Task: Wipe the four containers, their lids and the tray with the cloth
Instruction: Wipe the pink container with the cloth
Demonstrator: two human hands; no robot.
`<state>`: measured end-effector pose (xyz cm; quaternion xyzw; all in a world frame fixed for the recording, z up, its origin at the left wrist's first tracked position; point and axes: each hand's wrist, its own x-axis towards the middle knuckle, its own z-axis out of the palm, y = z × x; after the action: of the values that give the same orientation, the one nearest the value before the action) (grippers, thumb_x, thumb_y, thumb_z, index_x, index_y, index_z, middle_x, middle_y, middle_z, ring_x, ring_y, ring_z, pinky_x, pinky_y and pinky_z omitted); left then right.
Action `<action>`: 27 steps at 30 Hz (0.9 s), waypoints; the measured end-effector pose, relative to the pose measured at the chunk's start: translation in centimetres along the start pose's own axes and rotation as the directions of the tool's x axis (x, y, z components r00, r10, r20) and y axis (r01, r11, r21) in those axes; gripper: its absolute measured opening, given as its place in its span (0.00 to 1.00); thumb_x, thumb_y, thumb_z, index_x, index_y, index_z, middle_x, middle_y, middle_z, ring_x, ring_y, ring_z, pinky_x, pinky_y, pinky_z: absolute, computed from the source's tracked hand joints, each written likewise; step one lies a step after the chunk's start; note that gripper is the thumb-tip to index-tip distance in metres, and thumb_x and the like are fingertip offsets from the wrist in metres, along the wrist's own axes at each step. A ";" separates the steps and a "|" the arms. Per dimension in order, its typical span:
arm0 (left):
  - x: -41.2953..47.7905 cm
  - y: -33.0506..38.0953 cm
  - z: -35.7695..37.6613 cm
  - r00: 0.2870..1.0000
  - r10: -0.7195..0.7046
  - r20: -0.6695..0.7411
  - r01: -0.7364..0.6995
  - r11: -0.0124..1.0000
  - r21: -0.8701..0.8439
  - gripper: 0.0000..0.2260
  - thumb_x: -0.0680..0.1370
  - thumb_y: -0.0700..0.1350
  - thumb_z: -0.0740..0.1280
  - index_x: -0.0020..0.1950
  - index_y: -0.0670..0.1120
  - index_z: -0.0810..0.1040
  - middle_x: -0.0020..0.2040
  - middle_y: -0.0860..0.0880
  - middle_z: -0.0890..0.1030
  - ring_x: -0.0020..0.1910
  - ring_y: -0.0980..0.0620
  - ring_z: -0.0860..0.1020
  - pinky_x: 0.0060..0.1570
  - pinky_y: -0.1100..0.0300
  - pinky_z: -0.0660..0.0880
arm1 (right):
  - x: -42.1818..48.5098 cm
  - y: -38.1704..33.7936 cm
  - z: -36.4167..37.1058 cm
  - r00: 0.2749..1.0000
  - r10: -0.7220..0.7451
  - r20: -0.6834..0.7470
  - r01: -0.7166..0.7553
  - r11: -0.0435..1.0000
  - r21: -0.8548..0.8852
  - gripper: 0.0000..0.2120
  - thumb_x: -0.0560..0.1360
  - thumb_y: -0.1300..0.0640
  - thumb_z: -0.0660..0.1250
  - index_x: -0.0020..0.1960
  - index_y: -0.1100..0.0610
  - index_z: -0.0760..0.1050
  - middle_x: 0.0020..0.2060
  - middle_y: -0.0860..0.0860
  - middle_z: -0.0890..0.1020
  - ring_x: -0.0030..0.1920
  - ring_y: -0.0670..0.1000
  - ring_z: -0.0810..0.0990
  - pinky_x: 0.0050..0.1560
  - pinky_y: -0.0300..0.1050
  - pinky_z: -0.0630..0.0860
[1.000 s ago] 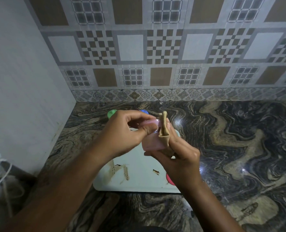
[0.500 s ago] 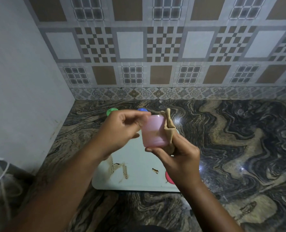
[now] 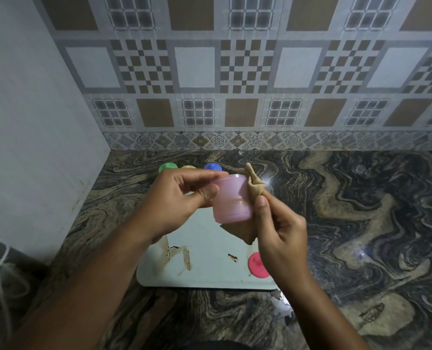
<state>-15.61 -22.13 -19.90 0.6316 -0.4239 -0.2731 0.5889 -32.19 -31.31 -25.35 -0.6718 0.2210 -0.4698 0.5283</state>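
My left hand (image 3: 177,198) pinches the pink container (image 3: 231,200) by its rim; my right hand (image 3: 280,233) pinches the cloth (image 3: 254,188) at its three o'clock.

Countertop (image 3: 348,223): dark marble-look slab, tan and black swirls, meets the tiled wall at the back. One bright glare spot just right of the right hand (image 3: 280,231) fingers (image 3: 260,203). White tray (image 3: 210,271) lies flat on the slab, straight below the fingers of both hands; brown smears (image 3: 182,258) on it under the left hand (image 3: 179,200). Green top (image 3: 168,167), beige top (image 3: 188,167) and blue top (image 3: 212,167) peek out just beyond the left fingers (image 3: 197,176); bases hidden, can't tell if on tray or slab.
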 end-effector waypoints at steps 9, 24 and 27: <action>0.1 -0.1 -0.1 0.999 -0.018 0.031 0.016 0.999 0.043 0.10 0.72 0.46 0.71 0.53 0.55 0.85 0.50 0.51 0.86 0.52 0.48 0.84 0.50 0.47 0.82 | -0.1 -1.2 0.4 0.995 0.092 -0.032 -0.091 0.994 0.055 0.13 0.82 0.57 0.64 0.56 0.61 0.85 0.39 0.40 0.85 0.40 0.38 0.78 0.38 0.32 0.76; -0.1 0.2 1.4 0.998 -0.026 -0.054 0.021 0.995 -0.093 0.12 0.73 0.48 0.70 0.54 0.44 0.84 0.49 0.48 0.86 0.50 0.50 0.84 0.46 0.53 0.82 | -0.5 0.4 0.5 0.978 -0.181 0.107 0.207 0.925 -0.319 0.44 0.66 0.54 0.84 0.77 0.60 0.68 0.68 0.57 0.79 0.56 0.42 0.81 0.50 0.38 0.82; -0.2 0.4 0.7 0.996 -0.086 0.020 0.088 0.979 -0.184 0.10 0.73 0.44 0.69 0.53 0.46 0.85 0.49 0.48 0.86 0.50 0.50 0.84 0.45 0.55 0.82 | -0.2 0.9 0.0 0.976 -0.120 0.180 0.149 0.976 -0.159 0.41 0.69 0.54 0.81 0.77 0.59 0.68 0.71 0.57 0.77 0.70 0.57 0.78 0.54 0.48 0.84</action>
<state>-16.38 -22.30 -19.63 0.5905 -0.3721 -0.3405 0.6300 -32.13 -31.43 -26.22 -0.7658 0.1690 -0.4249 0.4521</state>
